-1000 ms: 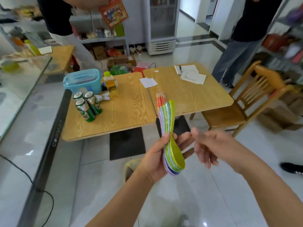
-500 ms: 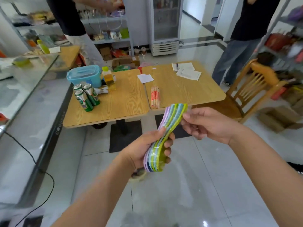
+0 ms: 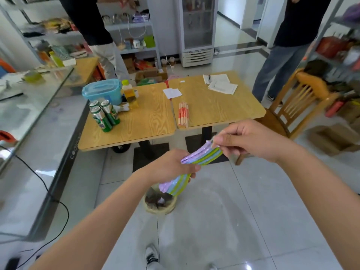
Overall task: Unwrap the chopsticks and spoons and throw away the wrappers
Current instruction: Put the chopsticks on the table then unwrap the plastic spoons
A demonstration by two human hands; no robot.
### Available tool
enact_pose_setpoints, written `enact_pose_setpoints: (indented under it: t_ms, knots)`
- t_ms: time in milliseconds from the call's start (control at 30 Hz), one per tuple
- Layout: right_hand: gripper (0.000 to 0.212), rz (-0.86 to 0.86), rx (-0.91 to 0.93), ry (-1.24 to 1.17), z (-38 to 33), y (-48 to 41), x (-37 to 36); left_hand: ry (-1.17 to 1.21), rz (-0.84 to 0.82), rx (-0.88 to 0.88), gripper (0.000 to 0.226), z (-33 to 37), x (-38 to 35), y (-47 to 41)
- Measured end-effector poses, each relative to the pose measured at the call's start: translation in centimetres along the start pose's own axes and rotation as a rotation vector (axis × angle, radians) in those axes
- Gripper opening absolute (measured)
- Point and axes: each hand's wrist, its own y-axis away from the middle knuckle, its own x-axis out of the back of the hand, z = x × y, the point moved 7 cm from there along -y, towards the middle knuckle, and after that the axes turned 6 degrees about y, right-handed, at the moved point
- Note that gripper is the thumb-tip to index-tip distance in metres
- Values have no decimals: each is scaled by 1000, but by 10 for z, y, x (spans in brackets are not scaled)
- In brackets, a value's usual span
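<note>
Left hand (image 3: 171, 166) has a firm grip around the stacked spoons (image 3: 196, 159); right hand (image 3: 245, 140) pinches the wrapper's end. Peeling has begun; next, pull it off above the bin (image 3: 160, 204).

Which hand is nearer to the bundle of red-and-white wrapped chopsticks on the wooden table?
Right. The right hand hangs just off the table edge near the chopsticks; the left hand is lower, farther from them.
</note>
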Motion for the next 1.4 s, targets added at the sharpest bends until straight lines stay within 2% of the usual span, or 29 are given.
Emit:
enact_pose_setpoints:
  t_ms: [267,467,533,633,767,867,967,1067,1133,1200,1300,1400]
  knots:
    - [23,125,-62,-161,-5,-12,12,-480,-45,46,34,19,-28,13]
    - [26,168,-114,-126,12,-18,27,-402,-37,-100,29,38,-29,34]
    - [31,183,-135,-16,20,-19,26,-275,-8,-128,29,43,-24,40]
    - [53,201,-151,135,36,-17,26,154,93,-189,23,46,-7,48]
    - [44,180,-121,116,37,-6,22,741,289,-177,18,27,19,41]
    - [50,145,-81,171,30,-1,13,893,318,-117,16,10,26,31]
    - [54,6,-32,256,16,3,-6,750,386,-35,25,-9,27,22]
    - [52,-204,93,177,-13,11,-28,492,366,51,28,-19,19,13]
    - [34,-286,178,66,-39,17,-34,214,278,66,21,-20,8,9]
    - [22,-278,228,-26,-57,16,-30,-50,157,64,18,-14,-8,10]
    - [29,-224,221,-12,-61,1,-16,-348,27,35,28,-1,-32,15]
    - [52,-203,135,104,-49,-19,-9,-511,-99,-25,29,8,-51,25]
